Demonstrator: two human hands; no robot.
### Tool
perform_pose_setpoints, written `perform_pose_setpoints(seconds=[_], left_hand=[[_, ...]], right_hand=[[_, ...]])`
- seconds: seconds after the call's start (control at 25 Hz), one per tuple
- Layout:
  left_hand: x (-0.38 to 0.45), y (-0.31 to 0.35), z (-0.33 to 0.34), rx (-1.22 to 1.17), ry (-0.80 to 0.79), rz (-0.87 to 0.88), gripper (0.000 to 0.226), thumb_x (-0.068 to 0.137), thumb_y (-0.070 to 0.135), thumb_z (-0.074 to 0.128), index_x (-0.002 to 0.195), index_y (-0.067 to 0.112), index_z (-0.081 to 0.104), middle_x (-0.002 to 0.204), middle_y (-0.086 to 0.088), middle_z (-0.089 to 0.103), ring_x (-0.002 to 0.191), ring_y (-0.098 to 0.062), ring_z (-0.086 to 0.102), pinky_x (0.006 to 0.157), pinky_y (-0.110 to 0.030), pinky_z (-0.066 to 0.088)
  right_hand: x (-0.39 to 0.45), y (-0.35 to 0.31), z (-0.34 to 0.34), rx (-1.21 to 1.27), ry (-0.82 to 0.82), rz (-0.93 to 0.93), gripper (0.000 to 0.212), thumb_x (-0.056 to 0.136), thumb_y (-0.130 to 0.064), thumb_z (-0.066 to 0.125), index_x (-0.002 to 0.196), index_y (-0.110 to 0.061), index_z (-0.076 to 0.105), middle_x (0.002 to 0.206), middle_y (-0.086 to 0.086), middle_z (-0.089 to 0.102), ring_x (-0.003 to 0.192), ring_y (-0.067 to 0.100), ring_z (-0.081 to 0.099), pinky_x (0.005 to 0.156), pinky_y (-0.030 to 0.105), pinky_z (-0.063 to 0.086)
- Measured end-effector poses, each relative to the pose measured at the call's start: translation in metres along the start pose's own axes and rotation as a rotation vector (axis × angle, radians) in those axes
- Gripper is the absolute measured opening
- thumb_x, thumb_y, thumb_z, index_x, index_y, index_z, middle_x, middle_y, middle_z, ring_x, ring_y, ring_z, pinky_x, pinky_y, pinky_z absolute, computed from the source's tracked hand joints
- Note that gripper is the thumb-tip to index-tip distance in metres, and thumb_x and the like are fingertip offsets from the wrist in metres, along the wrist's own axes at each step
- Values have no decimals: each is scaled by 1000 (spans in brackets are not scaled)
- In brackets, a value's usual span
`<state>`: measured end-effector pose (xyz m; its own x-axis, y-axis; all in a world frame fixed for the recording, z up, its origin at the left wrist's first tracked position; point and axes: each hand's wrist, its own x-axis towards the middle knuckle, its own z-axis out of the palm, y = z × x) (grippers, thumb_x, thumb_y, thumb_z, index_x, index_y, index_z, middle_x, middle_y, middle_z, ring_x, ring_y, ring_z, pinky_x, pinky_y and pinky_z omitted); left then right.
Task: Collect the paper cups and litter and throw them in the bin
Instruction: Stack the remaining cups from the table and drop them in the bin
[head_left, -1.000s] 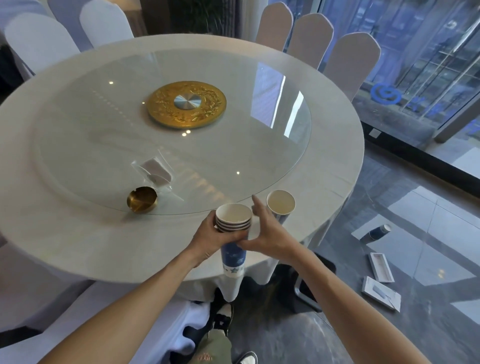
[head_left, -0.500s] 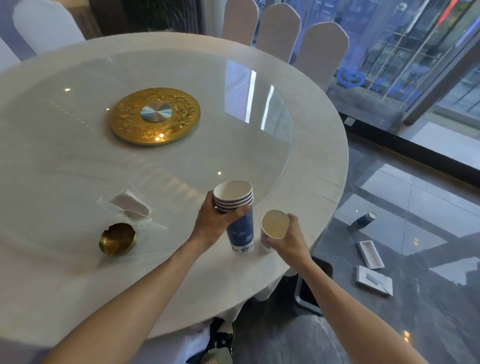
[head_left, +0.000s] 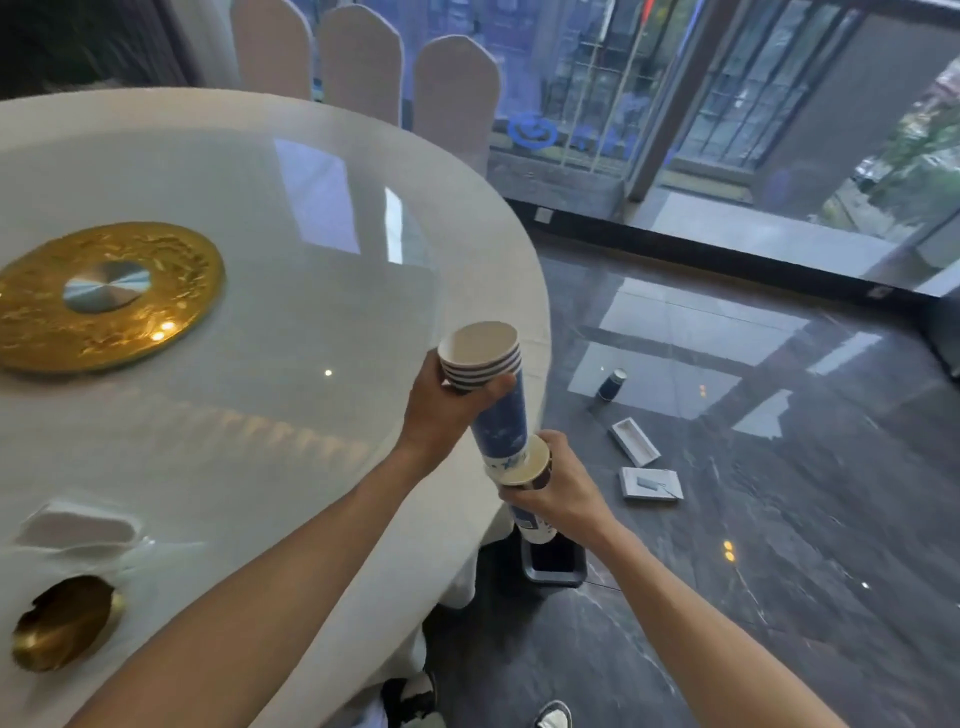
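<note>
My left hand (head_left: 441, 410) grips a stack of several blue and white paper cups (head_left: 493, 395) near its rims, past the table's right edge. The stack's bottom sits in the mouth of a single paper cup (head_left: 527, 499), which my right hand (head_left: 566, 493) holds from the right. A dark bin (head_left: 553, 564) stands on the floor right below the cups, mostly hidden by them. On the floor further right lie a dark blue cup or can (head_left: 610, 384) on its side, a white box tray (head_left: 635, 441) and a flat white box lid (head_left: 652, 483).
A round white table (head_left: 337, 519) with a glass turntable and gold centre disc (head_left: 104, 293) fills the left. A brass ashtray (head_left: 62, 621) and a clear plastic wrapper (head_left: 78, 527) lie at its near left. Covered chairs (head_left: 358, 67) stand behind. Dark glossy floor on the right.
Both hands have lifted off the table and swung right. The stack now sits in the single cup, above the bin. My view has turned right.
</note>
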<state>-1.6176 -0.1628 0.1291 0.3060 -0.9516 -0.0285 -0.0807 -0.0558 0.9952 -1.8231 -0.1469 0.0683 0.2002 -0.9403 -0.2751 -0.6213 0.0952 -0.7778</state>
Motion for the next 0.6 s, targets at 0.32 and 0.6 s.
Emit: perform_pose_setpoints(seconds=[0.32,0.6], left_hand=[[-35,-17,104,117,-328,-112,107,48,62,93,139,29,47,117,16,65,108,-7,68,81,-17,54],[-62,-29,177,255,-389,-115,95,51,53,97,134,30,57,118,11,70,108,-8,68,88,-24,58]], right_hand=[[-15,45,-72,184,64,-11,73,59,-45,94,116,-40,49,107,-12,72,95,4,72,84,42,63],[-35,94,-133,232,-26,-47,76,59,-44,96,121,-37,53,106,-15,74,96,0,71,84,32,62]])
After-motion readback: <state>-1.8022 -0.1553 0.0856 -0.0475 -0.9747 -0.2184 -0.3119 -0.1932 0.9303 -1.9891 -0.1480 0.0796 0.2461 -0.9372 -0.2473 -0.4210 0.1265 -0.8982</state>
